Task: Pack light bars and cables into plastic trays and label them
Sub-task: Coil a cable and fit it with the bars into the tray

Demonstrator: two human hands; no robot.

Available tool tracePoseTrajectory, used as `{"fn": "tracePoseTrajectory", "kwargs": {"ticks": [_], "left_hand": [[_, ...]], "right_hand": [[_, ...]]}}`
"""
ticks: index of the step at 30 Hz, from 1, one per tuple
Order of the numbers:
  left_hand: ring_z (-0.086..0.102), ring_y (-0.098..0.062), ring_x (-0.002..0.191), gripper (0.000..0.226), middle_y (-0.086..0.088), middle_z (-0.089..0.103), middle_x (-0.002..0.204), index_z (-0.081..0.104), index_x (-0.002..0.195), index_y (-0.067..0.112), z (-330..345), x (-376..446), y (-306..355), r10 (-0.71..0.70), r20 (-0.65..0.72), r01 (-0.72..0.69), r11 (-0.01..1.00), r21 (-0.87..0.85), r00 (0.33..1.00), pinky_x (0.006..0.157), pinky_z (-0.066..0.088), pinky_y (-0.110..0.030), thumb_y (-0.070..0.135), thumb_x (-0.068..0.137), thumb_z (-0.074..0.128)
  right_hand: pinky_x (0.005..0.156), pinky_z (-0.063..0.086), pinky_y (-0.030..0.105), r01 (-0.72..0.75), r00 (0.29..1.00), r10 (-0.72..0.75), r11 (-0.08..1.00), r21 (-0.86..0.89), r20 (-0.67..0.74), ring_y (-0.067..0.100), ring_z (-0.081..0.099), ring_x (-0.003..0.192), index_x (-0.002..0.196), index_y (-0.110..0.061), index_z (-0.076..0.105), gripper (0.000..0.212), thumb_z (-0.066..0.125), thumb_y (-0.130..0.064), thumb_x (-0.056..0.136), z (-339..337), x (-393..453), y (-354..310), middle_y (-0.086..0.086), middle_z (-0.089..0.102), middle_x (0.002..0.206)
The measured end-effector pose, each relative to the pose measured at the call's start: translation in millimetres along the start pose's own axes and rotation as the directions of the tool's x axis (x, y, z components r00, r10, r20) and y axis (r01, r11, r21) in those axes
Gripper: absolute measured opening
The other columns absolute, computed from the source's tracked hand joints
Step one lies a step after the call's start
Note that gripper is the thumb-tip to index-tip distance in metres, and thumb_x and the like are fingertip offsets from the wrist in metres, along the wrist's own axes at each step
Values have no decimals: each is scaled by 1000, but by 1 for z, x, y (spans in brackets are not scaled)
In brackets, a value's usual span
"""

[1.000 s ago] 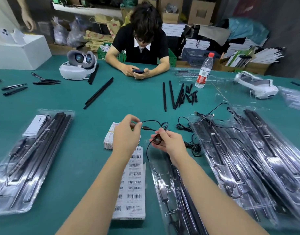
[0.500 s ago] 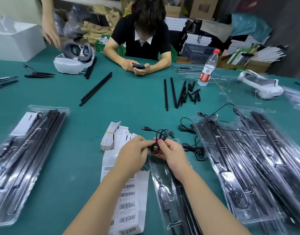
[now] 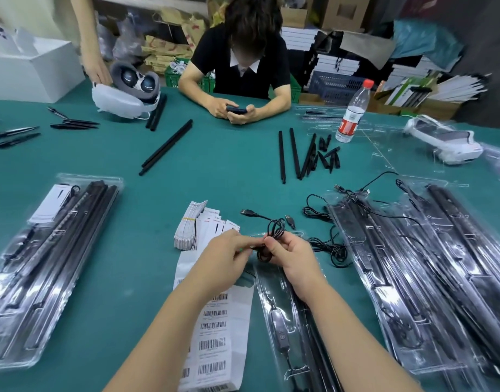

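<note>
Both hands meet over the far end of a clear plastic tray (image 3: 292, 332) that holds black light bars and an inline switch. My left hand (image 3: 224, 260) pinches a coiled black cable (image 3: 275, 229) from the left. My right hand (image 3: 294, 260) grips the coil from the right. The cable's USB plugs stick out beyond the hands. A sheet of barcode labels (image 3: 215, 332) lies under my left forearm, with a stack of white cards (image 3: 191, 224) beyond it.
Packed trays lie at the left (image 3: 42, 267) and several at the right (image 3: 429, 278). Loose black cables (image 3: 328, 244) and loose light bars (image 3: 297, 154) lie on the green table. A water bottle (image 3: 352, 114), two white headsets and a seated person with a phone are across the table.
My hands have drawn together and come nearer to me, over the tray's end, with the cable gathered into a tighter coil. A standing person's hand has reached the far-left headset.
</note>
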State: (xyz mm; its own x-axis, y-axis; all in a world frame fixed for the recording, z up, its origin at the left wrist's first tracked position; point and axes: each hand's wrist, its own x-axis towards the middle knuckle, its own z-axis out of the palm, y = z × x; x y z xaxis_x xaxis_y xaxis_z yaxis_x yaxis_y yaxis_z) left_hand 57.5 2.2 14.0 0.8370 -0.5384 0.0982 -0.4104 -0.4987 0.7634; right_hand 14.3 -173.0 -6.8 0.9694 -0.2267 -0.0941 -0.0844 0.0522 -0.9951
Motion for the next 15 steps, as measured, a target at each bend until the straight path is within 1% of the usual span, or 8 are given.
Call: {"fn": "tracePoseTrajectory", "kwargs": {"ticks": [3, 6, 7, 9, 10, 11, 13, 15], "left_hand": [[58, -1, 64, 23, 15, 65, 88, 70, 110, 41, -14, -1, -4, -116, -20, 114, 989, -93, 993, 62, 44, -14, 25, 95, 63], [58, -1, 60, 16, 15, 68, 84, 70, 96, 41, -38, -6, -12, -210, 67, 218, 959, -178, 975, 52, 47, -20, 27, 89, 69], [59, -2, 63, 17, 14, 69, 85, 71, 95, 40, -45, -8, -15, -222, 87, 234, 959, -160, 971, 56, 49, -21, 24, 88, 70], [65, -3, 74, 22, 9, 72, 86, 72, 94, 36, -56, -13, -20, -231, 80, 240, 962, -129, 970, 72, 53, -23, 15, 86, 70], [67, -4, 79, 25, 8, 73, 86, 73, 94, 33, -59, -13, -21, -226, 66, 234, 958, -163, 972, 78, 53, -22, 10, 86, 71], [68, -4, 79, 26, 7, 74, 86, 74, 94, 30, -62, -14, -22, -218, 48, 223, 944, -243, 975, 78, 52, -20, 6, 86, 71], [63, -5, 68, 22, 8, 73, 79, 77, 91, 25, -64, -13, -22, -219, 0, 197, 877, -439, 976, 68, 49, -15, 4, 86, 73], [56, -9, 63, 14, 6, 69, 75, 77, 90, 22, -60, -10, -18, -227, -26, 176, 816, -551, 974, 62, 48, -18, 8, 87, 74]], "right_hand": [[77, 58, 27, -17, 1000, 17, 1000, 12, 9, 19, 73, 97, 100, -17, 73, 13, 63, -25, 97, 0, 1, 0, 3, 77, 102], [75, 59, 25, -38, 999, 38, 999, 27, 1, 18, 74, 95, 100, -14, 73, 15, 62, -25, 97, 1, 2, -1, 2, 77, 102], [76, 59, 25, -44, 999, 44, 999, 16, -2, 18, 74, 95, 101, -14, 72, 16, 62, -26, 97, 1, 2, -1, 2, 77, 102], [80, 60, 28, -52, 999, 52, 999, -3, 3, 18, 74, 96, 104, -14, 70, 16, 62, -26, 97, 1, 3, -1, 1, 78, 100], [82, 60, 29, -49, 999, 49, 999, -5, 9, 18, 74, 96, 104, -14, 69, 15, 62, -26, 97, 1, 3, 0, 1, 78, 100], [83, 60, 29, -43, 999, 43, 999, -5, 16, 19, 74, 96, 104, -14, 69, 14, 62, -25, 97, 1, 2, 0, 2, 78, 99], [85, 59, 28, -30, 999, 30, 1000, 2, 28, 21, 75, 95, 104, -12, 68, 14, 62, -22, 98, 2, 1, -1, 5, 78, 98], [81, 60, 28, -27, 999, 26, 1000, 6, 40, 24, 75, 92, 104, -10, 68, 13, 62, -20, 97, 2, 0, -1, 7, 78, 96]]}}
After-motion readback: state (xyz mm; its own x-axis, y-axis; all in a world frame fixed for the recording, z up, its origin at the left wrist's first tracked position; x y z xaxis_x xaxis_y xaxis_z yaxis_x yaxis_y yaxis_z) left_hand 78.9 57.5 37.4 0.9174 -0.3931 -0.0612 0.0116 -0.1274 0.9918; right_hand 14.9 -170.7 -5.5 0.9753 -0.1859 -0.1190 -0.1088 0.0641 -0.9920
